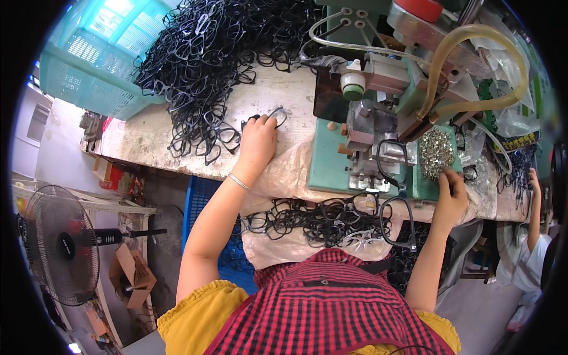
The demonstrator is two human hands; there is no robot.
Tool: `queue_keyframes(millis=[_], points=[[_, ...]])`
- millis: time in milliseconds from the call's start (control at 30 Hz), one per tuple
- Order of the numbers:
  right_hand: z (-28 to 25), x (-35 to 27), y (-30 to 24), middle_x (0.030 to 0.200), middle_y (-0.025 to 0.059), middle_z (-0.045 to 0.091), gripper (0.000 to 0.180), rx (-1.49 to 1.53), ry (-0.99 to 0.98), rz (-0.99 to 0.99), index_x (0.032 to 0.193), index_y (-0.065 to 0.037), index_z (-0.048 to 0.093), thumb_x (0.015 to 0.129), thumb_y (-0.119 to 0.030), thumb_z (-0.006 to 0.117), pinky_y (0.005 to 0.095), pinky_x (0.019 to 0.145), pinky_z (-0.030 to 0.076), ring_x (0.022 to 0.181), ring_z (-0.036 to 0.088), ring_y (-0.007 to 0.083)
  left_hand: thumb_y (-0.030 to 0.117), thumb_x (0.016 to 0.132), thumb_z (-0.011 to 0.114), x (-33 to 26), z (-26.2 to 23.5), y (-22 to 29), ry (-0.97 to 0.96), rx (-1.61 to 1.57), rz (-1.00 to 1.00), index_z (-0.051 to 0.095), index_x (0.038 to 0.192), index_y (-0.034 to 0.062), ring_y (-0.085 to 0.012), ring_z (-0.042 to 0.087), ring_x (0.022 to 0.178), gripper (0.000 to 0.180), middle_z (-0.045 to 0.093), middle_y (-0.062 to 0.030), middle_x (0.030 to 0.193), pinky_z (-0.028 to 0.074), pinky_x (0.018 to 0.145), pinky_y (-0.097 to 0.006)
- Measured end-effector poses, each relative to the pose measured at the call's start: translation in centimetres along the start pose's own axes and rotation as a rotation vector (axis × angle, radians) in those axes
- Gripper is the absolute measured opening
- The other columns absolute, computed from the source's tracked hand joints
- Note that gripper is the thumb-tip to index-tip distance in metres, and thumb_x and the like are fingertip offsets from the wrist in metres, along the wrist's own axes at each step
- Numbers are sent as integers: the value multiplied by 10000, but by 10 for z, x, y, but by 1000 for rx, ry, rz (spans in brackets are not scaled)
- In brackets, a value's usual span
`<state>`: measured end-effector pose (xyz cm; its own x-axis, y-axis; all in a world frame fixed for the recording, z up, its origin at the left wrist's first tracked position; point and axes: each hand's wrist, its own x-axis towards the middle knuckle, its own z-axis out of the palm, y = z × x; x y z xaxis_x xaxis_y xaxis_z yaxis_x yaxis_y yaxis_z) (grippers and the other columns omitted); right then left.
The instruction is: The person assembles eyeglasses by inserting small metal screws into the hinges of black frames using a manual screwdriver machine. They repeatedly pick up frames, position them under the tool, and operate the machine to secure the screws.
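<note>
My left hand [258, 141] is closed on a dark eyeglass frame [280, 118] over the worktable, beside a large heap of black eyeglass frames [204, 65]. My right hand [451, 198] has its thumb and fingers drawn together at the near end of a green tray [425, 188]. Small metal pieces [436, 151] fill that tray; whether the fingers hold one is too small to tell. Between my hands stands a green bench machine [328, 168]. One black eyeglass frame [386, 204] hangs upright at its front, apart from both hands.
More frames [319, 222] lie on a cloth across my lap. A turquoise basket [89, 83] stands at the far left, above a fan [62, 245]. A yellowish hose [494, 32] loops over the machine. At the right edge another person's hand [534, 179] touches a pile of frames.
</note>
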<state>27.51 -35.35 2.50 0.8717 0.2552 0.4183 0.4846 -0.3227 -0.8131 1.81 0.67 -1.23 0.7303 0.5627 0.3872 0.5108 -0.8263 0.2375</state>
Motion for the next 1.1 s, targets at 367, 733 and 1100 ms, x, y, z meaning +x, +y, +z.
queue_keyframes(millis=[367, 733, 1100], points=[[61, 20, -113, 967, 58, 683, 268, 572, -190, -79, 1053, 0, 635, 801, -16, 725, 269, 839, 485, 896, 638, 135, 179, 1040, 500, 58, 10, 20, 735, -395, -278, 569, 1047, 9, -271, 592, 833, 184, 613, -108, 944, 476, 806, -389], [58, 10, -149, 981, 61, 671, 394, 918, -292, 117, 1176, 32, 523, 825, 32, 702, 253, 888, 484, 930, 632, 93, 178, 1071, 445, 52, -143, 164, 552, -1103, 386, 538, 1196, 24, -258, 670, 840, 220, 640, -227, 1106, 566, 683, -345], [18, 38, -35, 1217, 211, 630, 234, -464, -121, -270, 952, -91, 747, 738, -178, 780, 463, 1046, 429, 1244, 527, 392, 102, 788, 741, 29, -104, 187, 283, -711, 841, 716, 927, 92, -232, 640, 760, 142, 742, -79, 1020, 556, 815, -438]])
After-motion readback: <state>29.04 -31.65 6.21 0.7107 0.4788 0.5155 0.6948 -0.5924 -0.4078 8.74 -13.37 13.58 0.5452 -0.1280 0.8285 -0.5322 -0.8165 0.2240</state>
